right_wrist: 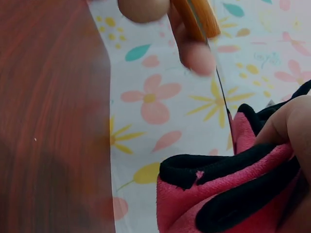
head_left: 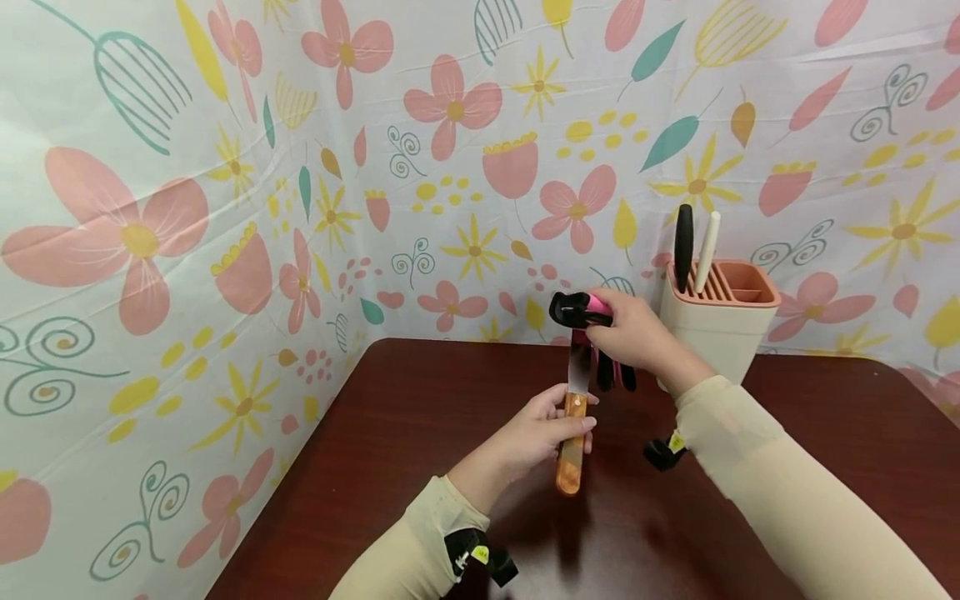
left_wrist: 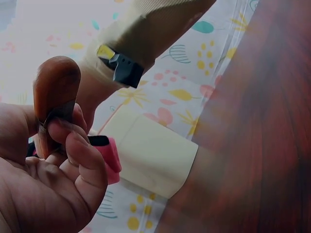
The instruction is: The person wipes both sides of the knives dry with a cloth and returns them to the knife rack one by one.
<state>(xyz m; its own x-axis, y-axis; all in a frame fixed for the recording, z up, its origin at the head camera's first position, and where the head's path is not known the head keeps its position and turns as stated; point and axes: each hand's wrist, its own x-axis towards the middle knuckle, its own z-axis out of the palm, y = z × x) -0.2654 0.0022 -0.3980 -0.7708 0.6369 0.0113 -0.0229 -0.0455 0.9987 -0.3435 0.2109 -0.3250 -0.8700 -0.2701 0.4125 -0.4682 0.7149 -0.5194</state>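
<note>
Upright over the table, a knife with a brown wooden handle stands with its handle down. My left hand grips that handle, fingers and thumb around it. Above it, my right hand holds a folded pink cloth with black edging around the upper part of the blade. The cloth hides the blade's far end, and a fold of it hangs below the right hand. In the left wrist view, the butt of the wooden handle sticks up out of the left fingers.
A cream knife holder with an orange slotted top stands behind the right forearm at the table's back. A black handle and a white handle rise from it. Flower-printed sheeting borders the dark wooden table.
</note>
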